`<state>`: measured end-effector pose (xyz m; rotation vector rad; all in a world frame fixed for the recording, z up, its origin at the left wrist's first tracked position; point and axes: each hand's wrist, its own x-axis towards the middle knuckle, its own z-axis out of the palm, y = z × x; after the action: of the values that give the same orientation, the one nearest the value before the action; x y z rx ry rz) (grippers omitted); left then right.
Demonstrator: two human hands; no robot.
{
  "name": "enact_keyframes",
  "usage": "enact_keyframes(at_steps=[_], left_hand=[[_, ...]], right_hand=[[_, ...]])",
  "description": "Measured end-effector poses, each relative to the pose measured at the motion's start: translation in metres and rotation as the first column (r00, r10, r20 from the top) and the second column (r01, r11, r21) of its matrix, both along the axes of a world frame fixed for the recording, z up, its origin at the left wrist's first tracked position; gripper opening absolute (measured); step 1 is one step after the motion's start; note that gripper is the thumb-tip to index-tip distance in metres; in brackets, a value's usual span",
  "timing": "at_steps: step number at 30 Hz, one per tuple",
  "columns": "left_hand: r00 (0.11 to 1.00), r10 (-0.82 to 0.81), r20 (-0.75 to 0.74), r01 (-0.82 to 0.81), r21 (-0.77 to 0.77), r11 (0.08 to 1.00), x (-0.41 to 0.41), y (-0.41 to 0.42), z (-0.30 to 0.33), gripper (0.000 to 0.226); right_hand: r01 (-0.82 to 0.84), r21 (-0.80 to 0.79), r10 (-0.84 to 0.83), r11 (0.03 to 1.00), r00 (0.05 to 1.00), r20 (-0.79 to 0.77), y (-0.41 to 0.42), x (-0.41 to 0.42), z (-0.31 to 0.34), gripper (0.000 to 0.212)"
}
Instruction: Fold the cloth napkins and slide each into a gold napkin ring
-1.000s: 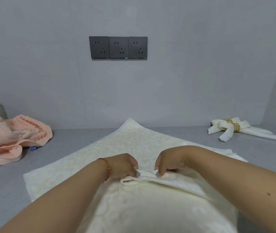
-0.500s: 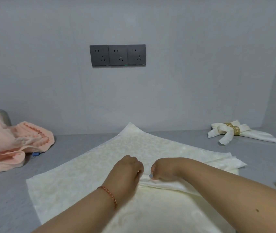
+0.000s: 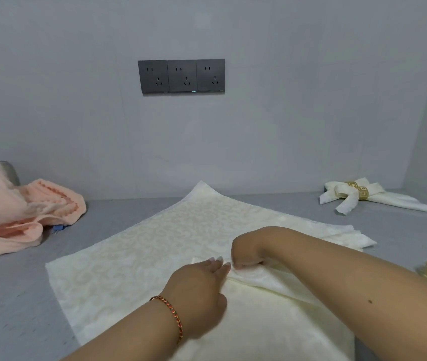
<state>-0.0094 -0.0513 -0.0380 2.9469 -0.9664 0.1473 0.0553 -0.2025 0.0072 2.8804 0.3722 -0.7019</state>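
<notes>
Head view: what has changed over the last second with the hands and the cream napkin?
Left hand let go of the fold and now lies with straight fingers on it. Right hand keeps pinching the cream napkin, fold carried further away. Ringed napkin and pink towel unmoved.

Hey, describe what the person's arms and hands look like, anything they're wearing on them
Both forearms are bare, with no sleeves in view. The left hand has a thin braided bracelet at the wrist, red with green and yellow flecks. The right hand shows no jewellery, and its forearm has a small dark mole. The left fingers have pale, light-coloured nails.
</notes>
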Motion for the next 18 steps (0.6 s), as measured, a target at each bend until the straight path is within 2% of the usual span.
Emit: enact_keyframes(at_steps=[4, 8, 11, 14, 18], left_hand=[[0.999, -0.015, -0.032, 0.015, 0.013, 1.000, -0.003, 0.001, 0.005, 0.063], [0.999, -0.034, -0.029, 0.033, -0.003, 0.999, -0.003, 0.001, 0.007, 0.060], [0.999, -0.031, -0.030, 0.031, 0.001, 1.000, -0.002, 0.001, 0.006, 0.060], [0.999, -0.023, -0.032, 0.023, -0.012, 1.000, -0.002, 0.001, 0.006, 0.062], [0.999, -0.020, -0.039, 0.019, -0.017, 1.000, -0.004, 0.001, 0.008, 0.061]], right_hand=[[0.068, 0.069, -0.066, 0.995, 0.997, -0.026, -0.005, 0.002, 0.011, 0.036], [0.069, 0.112, -0.083, 0.991, 0.989, 0.125, -0.039, 0.001, 0.037, 0.038], [0.140, 0.033, -0.141, 0.990, 0.990, 0.012, -0.065, -0.001, 0.032, 0.050], [0.154, 0.041, -0.154, 0.987, 0.988, 0.003, -0.080, -0.001, 0.023, 0.039], [0.121, 0.152, -0.134, 0.981, 0.987, 0.083, -0.085, 0.001, 0.022, 0.023]])
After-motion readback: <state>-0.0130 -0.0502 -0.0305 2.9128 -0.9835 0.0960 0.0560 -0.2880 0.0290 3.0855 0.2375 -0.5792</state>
